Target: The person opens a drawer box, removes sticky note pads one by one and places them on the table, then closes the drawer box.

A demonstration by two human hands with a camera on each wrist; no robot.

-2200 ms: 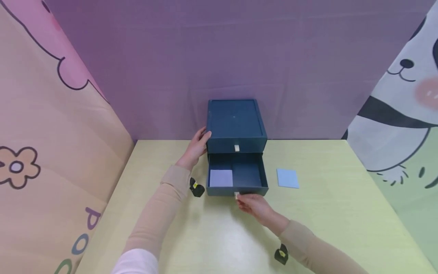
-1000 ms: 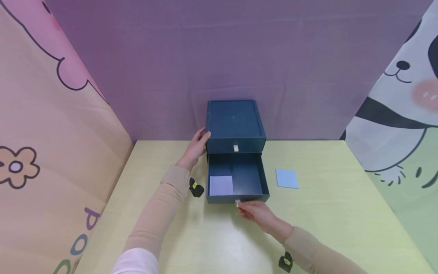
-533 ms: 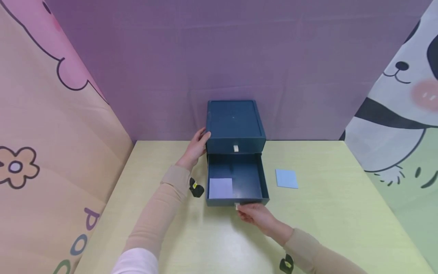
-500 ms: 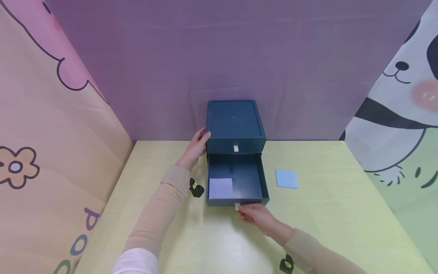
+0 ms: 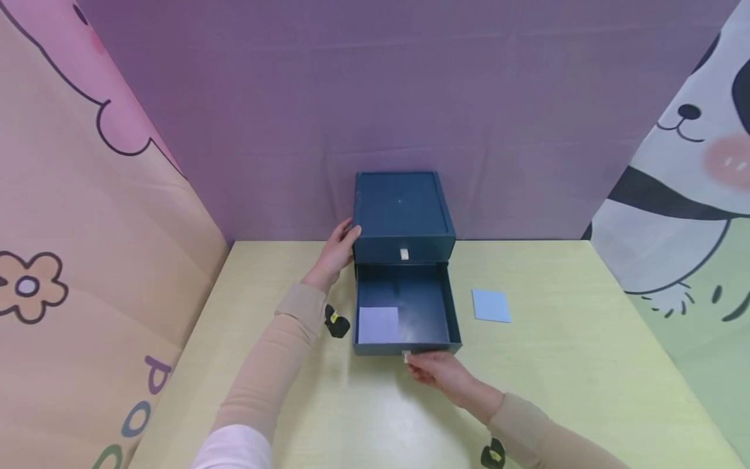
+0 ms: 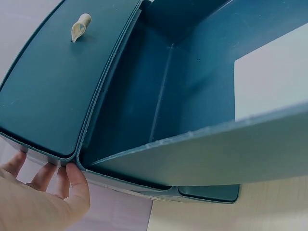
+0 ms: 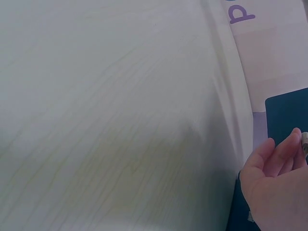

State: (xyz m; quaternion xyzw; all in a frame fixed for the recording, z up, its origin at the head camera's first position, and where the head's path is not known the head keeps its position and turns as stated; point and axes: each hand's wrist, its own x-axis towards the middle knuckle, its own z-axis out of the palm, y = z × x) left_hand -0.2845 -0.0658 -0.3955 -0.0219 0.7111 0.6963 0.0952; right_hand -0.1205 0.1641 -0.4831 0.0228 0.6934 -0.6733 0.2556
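A dark blue drawer cabinet [image 5: 404, 205] stands against the back wall, its top drawer front [image 6: 57, 91] closed. Below that, the open drawer [image 5: 424, 306] is pulled well out. A pale lilac square [image 5: 378, 325] lies inside it at the front left. My right hand [image 5: 442, 374] pinches the drawer's small whitish pull tab [image 5: 406, 356]; in the right wrist view the tab is only partly seen. My left hand [image 5: 336, 251] rests on the cabinet's left side near the front edge; in the left wrist view its fingertips press the side wall.
Right of the cabinet a light blue square [image 5: 491, 305] lies on the pale wooden table [image 5: 562, 365]. A further drawer front [image 6: 211, 192] shows below the open drawer. Black devices are on both wrists. A purple cloth backdrop [image 5: 398, 98] rises behind; printed panels flank the table.
My right hand has drawn the drawer toward me, carrying the lilac square along, with only slight motion in the last half second. The left hand has stayed on the cabinet's side.
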